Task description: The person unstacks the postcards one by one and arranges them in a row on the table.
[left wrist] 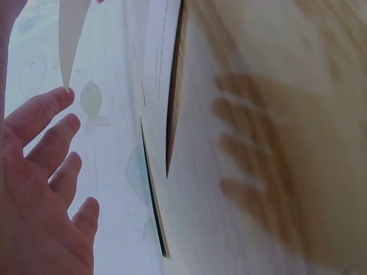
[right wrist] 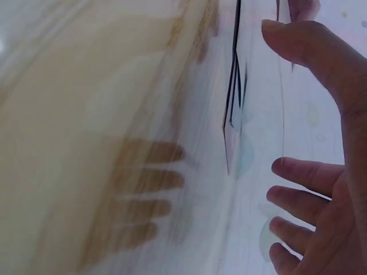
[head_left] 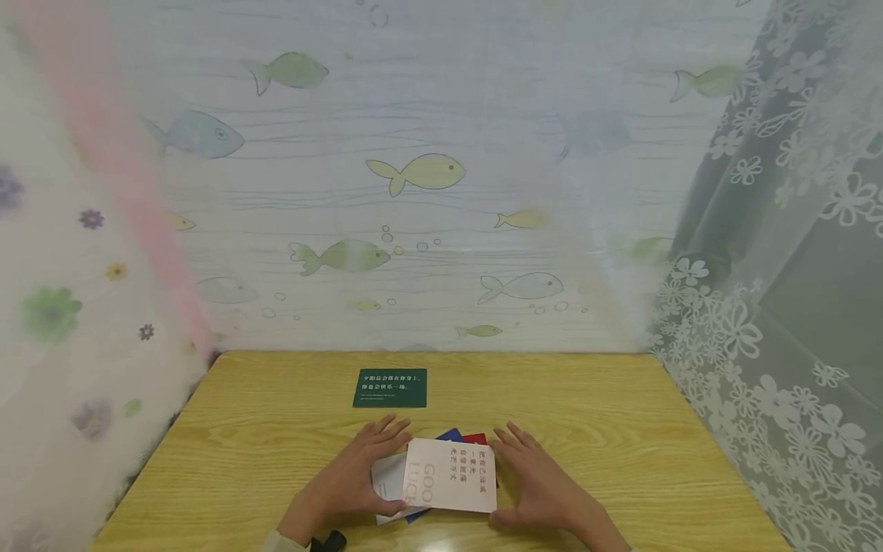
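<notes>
A small pile of cards lies near the table's front edge. Its top card is pale pink [head_left: 451, 475] and printed GOOD LUCK. A white card [head_left: 388, 477], a blue card [head_left: 450, 435] and a red card [head_left: 475, 438] stick out from under it. My left hand [head_left: 372, 464] rests at the pile's left side with straight fingers, its thumb on the white card. At the right side my right hand [head_left: 531, 471] lies flat with fingers spread. The wrist views show the left hand [left wrist: 40, 172] and the right hand [right wrist: 321, 172] spread beside the card edges [left wrist: 172, 86] [right wrist: 232, 103].
A dark green card [head_left: 389, 387] with white text lies apart at the far middle of the wooden table [head_left: 621, 429]. A fish-patterned curtain [head_left: 414, 230] closes the back, a floral curtain the left and a lace curtain [head_left: 779, 345] the right.
</notes>
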{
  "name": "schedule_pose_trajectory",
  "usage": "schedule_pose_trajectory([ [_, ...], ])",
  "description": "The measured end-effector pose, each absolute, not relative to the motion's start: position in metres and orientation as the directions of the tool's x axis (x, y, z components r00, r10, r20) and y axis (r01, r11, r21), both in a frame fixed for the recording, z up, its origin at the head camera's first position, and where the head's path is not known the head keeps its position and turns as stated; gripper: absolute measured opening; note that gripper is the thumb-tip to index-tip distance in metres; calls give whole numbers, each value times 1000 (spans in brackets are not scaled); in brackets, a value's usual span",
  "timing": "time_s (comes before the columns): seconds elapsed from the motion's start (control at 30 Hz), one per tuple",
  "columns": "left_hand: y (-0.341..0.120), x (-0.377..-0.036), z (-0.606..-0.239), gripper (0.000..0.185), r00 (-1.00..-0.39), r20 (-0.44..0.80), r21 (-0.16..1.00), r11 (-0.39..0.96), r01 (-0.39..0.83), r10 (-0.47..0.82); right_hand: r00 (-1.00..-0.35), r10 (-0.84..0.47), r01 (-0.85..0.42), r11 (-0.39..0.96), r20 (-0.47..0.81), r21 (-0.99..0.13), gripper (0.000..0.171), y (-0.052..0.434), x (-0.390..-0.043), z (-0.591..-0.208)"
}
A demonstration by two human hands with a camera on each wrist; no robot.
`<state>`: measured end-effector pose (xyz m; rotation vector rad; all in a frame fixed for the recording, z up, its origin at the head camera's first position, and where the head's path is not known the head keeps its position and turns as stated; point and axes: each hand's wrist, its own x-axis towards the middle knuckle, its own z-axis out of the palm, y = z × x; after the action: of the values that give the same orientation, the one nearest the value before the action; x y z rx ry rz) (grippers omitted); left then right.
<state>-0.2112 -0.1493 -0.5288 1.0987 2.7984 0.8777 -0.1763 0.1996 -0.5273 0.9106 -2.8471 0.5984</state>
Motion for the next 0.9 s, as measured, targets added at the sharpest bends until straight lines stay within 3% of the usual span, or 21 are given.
schedule_pose_trajectory([
  [0.27, -150, -213, -530, 94, -717, 287, 423, 588, 690, 635, -813, -517, -580, 755, 267, -305, 103, 198, -179, -526],
  [0.9, -151, -215, -526, 101, -695, 343, 390, 578, 717, 632, -793, -514, -607, 716, 328, -345, 101, 204, -187, -525],
])
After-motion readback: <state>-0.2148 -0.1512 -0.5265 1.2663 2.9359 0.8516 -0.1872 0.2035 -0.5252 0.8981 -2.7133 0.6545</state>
